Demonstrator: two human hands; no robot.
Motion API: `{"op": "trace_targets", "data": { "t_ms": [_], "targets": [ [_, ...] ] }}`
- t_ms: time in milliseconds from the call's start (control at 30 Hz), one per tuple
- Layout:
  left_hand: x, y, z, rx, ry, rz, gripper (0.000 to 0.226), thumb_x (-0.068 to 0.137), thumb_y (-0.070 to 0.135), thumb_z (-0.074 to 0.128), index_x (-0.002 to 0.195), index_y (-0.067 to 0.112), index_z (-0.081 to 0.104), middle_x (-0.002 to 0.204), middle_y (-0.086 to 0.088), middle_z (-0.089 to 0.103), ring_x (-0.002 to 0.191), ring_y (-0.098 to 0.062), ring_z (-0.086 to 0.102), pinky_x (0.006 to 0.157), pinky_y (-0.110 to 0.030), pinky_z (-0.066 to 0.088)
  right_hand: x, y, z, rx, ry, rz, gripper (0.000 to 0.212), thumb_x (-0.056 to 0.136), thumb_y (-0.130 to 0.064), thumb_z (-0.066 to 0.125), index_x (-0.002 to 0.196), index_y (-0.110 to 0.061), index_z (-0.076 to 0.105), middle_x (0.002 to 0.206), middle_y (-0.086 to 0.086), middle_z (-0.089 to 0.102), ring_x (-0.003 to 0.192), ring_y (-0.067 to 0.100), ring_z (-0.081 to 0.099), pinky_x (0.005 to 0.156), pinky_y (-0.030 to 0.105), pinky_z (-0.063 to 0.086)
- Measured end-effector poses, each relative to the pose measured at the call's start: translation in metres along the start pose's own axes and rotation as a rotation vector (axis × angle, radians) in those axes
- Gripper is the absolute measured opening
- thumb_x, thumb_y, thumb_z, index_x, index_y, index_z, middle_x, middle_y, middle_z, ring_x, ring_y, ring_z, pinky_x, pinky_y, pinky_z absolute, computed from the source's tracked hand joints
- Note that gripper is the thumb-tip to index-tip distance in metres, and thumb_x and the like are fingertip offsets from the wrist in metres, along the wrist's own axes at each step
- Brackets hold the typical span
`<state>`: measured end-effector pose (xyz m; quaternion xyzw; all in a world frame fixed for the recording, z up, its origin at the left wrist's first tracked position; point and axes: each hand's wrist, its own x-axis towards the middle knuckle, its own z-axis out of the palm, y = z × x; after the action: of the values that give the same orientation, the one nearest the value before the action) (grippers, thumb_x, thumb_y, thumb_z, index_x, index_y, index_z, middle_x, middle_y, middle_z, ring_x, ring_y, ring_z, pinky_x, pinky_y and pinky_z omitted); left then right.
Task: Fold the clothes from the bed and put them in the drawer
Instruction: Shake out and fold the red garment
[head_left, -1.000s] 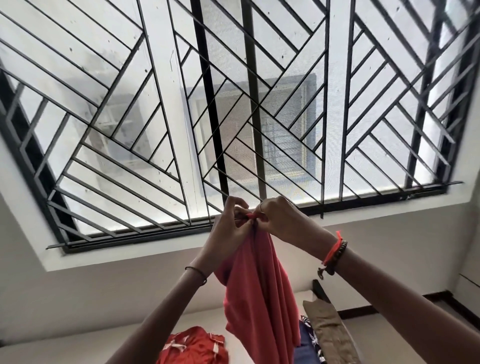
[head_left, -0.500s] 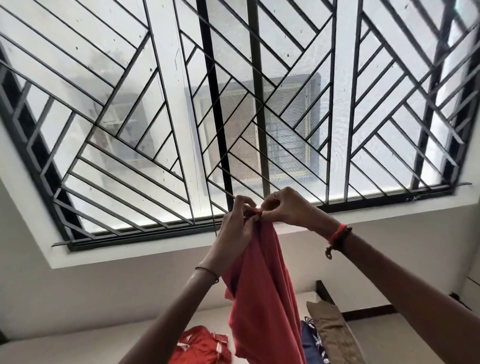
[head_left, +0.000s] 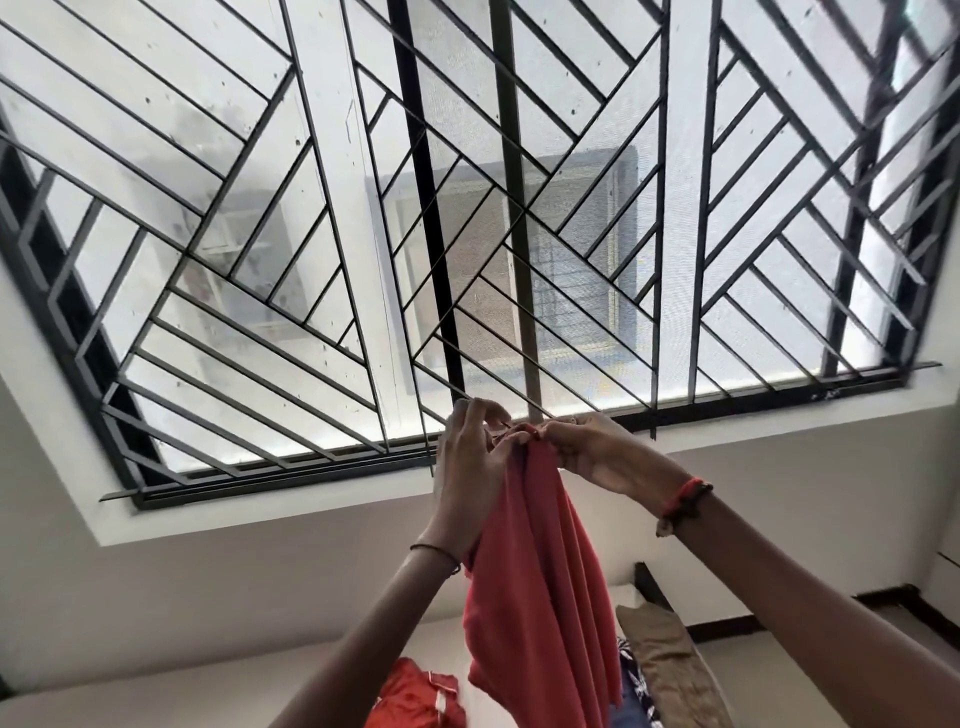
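I hold a coral-red garment (head_left: 540, 587) up in front of the window, and it hangs down in long folds. My left hand (head_left: 470, 467) and my right hand (head_left: 597, 457) both pinch its top edge, fingertips close together. Below on the bed (head_left: 156, 691) lie an orange-red garment with white trim (head_left: 421, 699), a dark blue patterned cloth (head_left: 636, 691) and a khaki-brown garment (head_left: 670, 670). No drawer is in view.
A large window with a black metal grille (head_left: 467, 218) fills the upper view, with a white sill below it. A plain white wall (head_left: 260, 587) runs behind the bed. A dark skirting line (head_left: 737, 621) shows at the right.
Both hands have stayed together on the garment's top edge, shifting slightly. The view has drifted a little, so the garment sits a bit to the right.
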<state>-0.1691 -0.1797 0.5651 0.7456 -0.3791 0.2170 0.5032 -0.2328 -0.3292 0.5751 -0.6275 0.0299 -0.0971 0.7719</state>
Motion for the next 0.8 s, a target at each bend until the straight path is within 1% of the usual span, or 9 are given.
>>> {"op": "trace_targets", "data": {
  "t_ms": [67,133,200,267,367,500,567,700,800],
  "targets": [
    [-0.002,0.001,0.002,0.087,-0.002,-0.055,0.01,0.084,0.023,0.069,0.089,0.02,0.062,0.087,0.012,0.05,0.077,-0.004,0.05,0.067,-0.016,0.035,0.001,0.006,0.002,0.095,0.042,0.002,0.018,0.09,0.003,0.052,0.078,-0.002,0.064,0.06,0.0,0.061,0.05,0.004,0.057,0.054,0.014,0.05],
    [-0.004,0.0,0.006,0.053,-0.041,-0.11,0.011,0.09,0.019,0.062,0.096,0.012,0.068,0.092,0.003,0.059,0.079,-0.008,0.054,0.066,-0.01,0.035,0.004,0.009,0.006,0.132,0.094,0.002,0.01,0.089,0.002,0.055,0.083,-0.001,0.062,0.061,0.002,0.058,0.05,0.005,0.056,0.053,0.013,0.049],
    [-0.006,0.0,0.009,-0.018,-0.046,-0.136,0.017,0.093,0.011,0.056,0.101,0.006,0.071,0.093,-0.003,0.067,0.083,-0.012,0.06,0.069,-0.005,0.038,0.006,0.011,0.008,0.151,0.144,-0.003,0.007,0.088,0.001,0.057,0.083,0.001,0.062,0.061,0.003,0.06,0.049,0.005,0.057,0.051,0.012,0.048],
    [-0.007,0.0,0.007,-0.093,-0.054,-0.189,0.018,0.094,0.014,0.056,0.097,0.008,0.073,0.086,-0.002,0.072,0.08,-0.01,0.065,0.069,-0.012,0.046,0.007,0.013,0.009,0.149,0.18,-0.024,0.007,0.087,0.002,0.059,0.082,0.002,0.062,0.058,0.002,0.061,0.047,0.004,0.057,0.049,0.011,0.048],
    [-0.003,-0.002,0.003,-0.161,-0.094,-0.263,0.019,0.088,0.022,0.065,0.1,0.01,0.074,0.087,-0.003,0.074,0.077,-0.006,0.065,0.066,-0.012,0.047,0.007,0.015,0.01,0.138,0.181,-0.07,0.008,0.086,0.002,0.06,0.092,0.008,0.062,0.063,0.004,0.063,0.052,0.005,0.059,0.051,0.012,0.049],
    [0.001,-0.007,-0.004,-0.288,-0.122,-0.329,0.015,0.082,0.012,0.071,0.097,0.009,0.074,0.089,-0.004,0.074,0.078,-0.002,0.068,0.078,-0.018,0.052,0.004,0.016,0.012,0.128,0.132,-0.099,0.006,0.085,0.004,0.06,0.086,0.008,0.064,0.072,0.004,0.071,0.062,0.008,0.063,0.057,0.012,0.052],
    [0.002,-0.008,-0.006,-0.315,-0.143,-0.341,0.012,0.083,0.009,0.07,0.094,0.009,0.074,0.084,-0.001,0.073,0.072,0.006,0.065,0.075,-0.012,0.05,0.002,0.015,0.012,0.104,0.109,-0.113,0.006,0.085,0.006,0.059,0.083,0.006,0.065,0.075,0.004,0.072,0.066,0.009,0.066,0.06,0.013,0.053],
    [0.003,-0.008,-0.007,-0.294,-0.152,-0.347,0.009,0.083,0.01,0.07,0.09,0.009,0.076,0.074,0.007,0.07,0.071,0.002,0.065,0.074,-0.016,0.052,0.001,0.014,0.014,0.047,0.115,-0.13,0.011,0.083,0.008,0.061,0.08,0.0,0.067,0.075,0.006,0.07,0.064,0.009,0.065,0.06,0.014,0.053],
    [0.001,-0.007,-0.006,-0.328,-0.149,-0.368,0.009,0.082,0.008,0.07,0.089,0.004,0.074,0.071,0.006,0.068,0.063,0.007,0.062,0.064,-0.009,0.048,0.002,0.014,0.013,-0.033,0.117,-0.15,0.013,0.084,0.008,0.06,0.079,-0.003,0.066,0.075,0.005,0.067,0.063,0.007,0.061,0.059,0.012,0.051]
  ]
}}
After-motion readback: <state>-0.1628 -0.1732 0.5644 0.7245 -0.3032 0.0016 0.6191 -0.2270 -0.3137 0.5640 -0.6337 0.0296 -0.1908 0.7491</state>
